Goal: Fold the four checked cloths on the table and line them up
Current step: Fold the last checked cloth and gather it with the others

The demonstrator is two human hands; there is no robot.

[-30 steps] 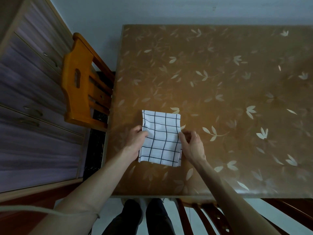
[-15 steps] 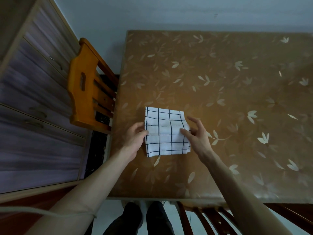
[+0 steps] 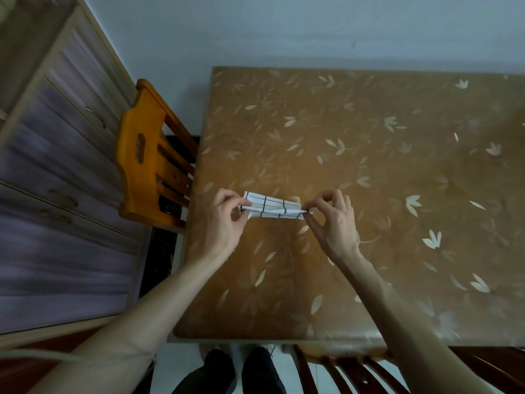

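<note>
One white cloth with a black grid (image 3: 272,207) shows as a narrow folded band, lifted a little above the brown leaf-patterned table (image 3: 369,166) near its left side. My left hand (image 3: 224,220) pinches the band's left end between thumb and fingers. At the band's right end, my right hand (image 3: 331,220) pinches it the same way. No other checked cloth is in view.
An orange wooden chair (image 3: 145,157) stands against the table's left edge, with a wooden cabinet (image 3: 51,194) behind it. A dark wooden chair (image 3: 355,368) sits at the near edge by my legs. A pale wall runs along the far side.
The cloth lay flat as a square with a hand at each side. Both hands have since lifted its near edge up and away from me, so it now shows as a thin band.
</note>
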